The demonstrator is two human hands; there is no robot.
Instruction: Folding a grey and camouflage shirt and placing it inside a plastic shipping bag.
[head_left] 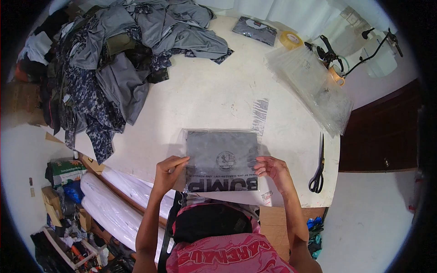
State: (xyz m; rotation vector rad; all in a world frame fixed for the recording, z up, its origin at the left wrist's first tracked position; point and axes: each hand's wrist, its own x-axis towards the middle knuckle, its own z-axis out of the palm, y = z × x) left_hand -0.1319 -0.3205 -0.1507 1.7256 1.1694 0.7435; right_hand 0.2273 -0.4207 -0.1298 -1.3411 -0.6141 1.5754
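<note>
A folded grey garment (209, 150) with dark print lies flat inside a clear plastic bag (220, 130), at the near edge of the table in front of me. My left hand (171, 172) pinches the bag's left edge between thumb and fingers. At the opposite side, my right hand (274, 169) has its bent fingers on the bag's right edge, with the thumb partly hidden. The bag lies straight between both hands.
Grey and camouflage garments (123, 86) are heaped at the far left of the white table (200, 95). Scissors (319, 164) lie at the right edge. Beyond them are clear bags (314, 86), a tape roll (291, 40), another packed garment (254, 31) and a clamp lamp (336, 75).
</note>
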